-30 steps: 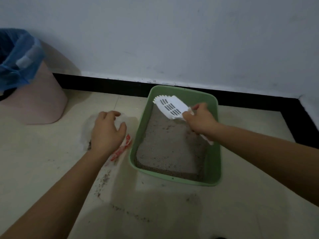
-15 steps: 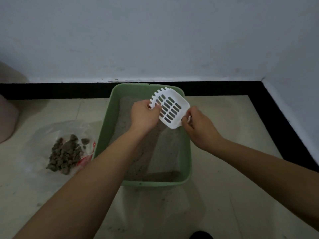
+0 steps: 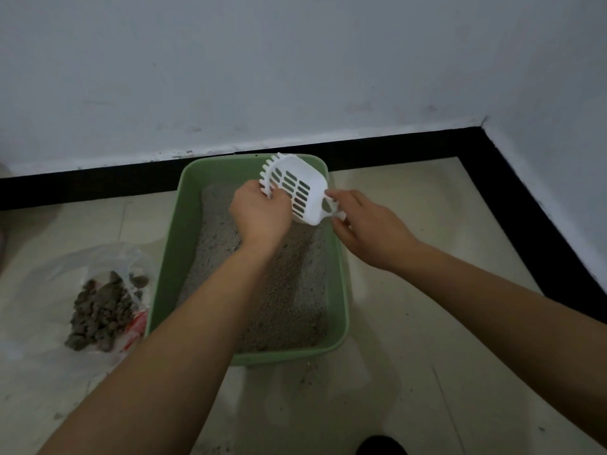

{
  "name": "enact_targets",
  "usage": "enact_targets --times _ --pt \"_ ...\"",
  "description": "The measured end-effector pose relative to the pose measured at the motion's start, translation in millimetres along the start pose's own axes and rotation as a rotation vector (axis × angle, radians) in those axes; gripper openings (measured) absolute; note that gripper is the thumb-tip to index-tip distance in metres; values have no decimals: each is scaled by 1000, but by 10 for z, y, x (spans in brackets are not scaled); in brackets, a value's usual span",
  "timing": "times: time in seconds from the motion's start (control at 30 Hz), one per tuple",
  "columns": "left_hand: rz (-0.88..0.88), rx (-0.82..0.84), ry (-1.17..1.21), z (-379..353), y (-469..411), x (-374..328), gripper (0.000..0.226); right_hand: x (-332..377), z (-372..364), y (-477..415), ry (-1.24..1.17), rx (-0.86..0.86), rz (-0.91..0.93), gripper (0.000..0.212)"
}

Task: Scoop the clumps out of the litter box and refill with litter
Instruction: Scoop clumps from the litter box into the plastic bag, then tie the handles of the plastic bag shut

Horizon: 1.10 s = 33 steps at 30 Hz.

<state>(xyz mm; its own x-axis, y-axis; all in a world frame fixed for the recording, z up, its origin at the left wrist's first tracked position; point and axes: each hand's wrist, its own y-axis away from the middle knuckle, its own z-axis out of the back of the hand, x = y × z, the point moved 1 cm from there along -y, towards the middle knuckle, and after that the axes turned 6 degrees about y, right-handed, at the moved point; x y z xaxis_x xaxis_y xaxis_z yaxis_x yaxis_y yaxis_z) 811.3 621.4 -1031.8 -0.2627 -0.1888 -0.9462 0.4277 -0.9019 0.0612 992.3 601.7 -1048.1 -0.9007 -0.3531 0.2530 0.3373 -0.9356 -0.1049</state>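
**A:** ok so where's everything sitting?

**B:** green litter box [image 3: 174,257] on the floor [image 3: 410,356], bag of clumps [image 3: 98,310] just off its left side. The white scoop [image 3: 297,188] is held up over the box's far end, with its long axis running from teeth on the left to handle on the right.

**A:** who's got it?

**B:** both. The left hand [image 3: 259,215] is curled round the toothed edge and the right hand [image 3: 368,228] is pinching the handle. The scoop looks empty, so I'd guess the next dip goes straight down into the litter [image 3: 289,290]. The bag's on the left hand's side.
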Motion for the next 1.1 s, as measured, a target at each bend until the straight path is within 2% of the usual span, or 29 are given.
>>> enact_targets --times 0.1,0.13,0.2,0.27,0.33,0.43,0.5,0.57,0.73,0.93,1.1 --pt "28 202 131 -52 27 -43 12 -135 48 15 -38 -68 -51 37" --pt "35 293 159 -84 60 -69 19 -208 50 25 -47 -105 -112 36" --pt "40 419 127 -151 129 -65 39 -368 22 55 -62 -146 -283 32" --pt "5 468 4 -184 207 41 44 -539 -81 104 -44 -120 -453 28" --pt "-69 473 -163 -160 275 246 39 -691 -254 186 27 0 -557 27" --pt "-126 477 -410 -26 301 558 36 -818 -514 327 134 320 -592 27" --pt "-181 499 -570 151 261 681 37 -787 -577 349 197 488 -537 31" --pt "-266 559 -708 386 183 714 42 -703 -516 250 252 534 -489 44" --pt "-437 593 -1025 1268 -145 507 47 -172 -18 -493 382 337 -332 42" --pt "-514 520 -1266 2673 -425 380 50 1230 309 -1403 424 287 13 44" --pt "-571 555 -1283 3412 -304 803 37 2539 -102 -1374 234 365 271 35"
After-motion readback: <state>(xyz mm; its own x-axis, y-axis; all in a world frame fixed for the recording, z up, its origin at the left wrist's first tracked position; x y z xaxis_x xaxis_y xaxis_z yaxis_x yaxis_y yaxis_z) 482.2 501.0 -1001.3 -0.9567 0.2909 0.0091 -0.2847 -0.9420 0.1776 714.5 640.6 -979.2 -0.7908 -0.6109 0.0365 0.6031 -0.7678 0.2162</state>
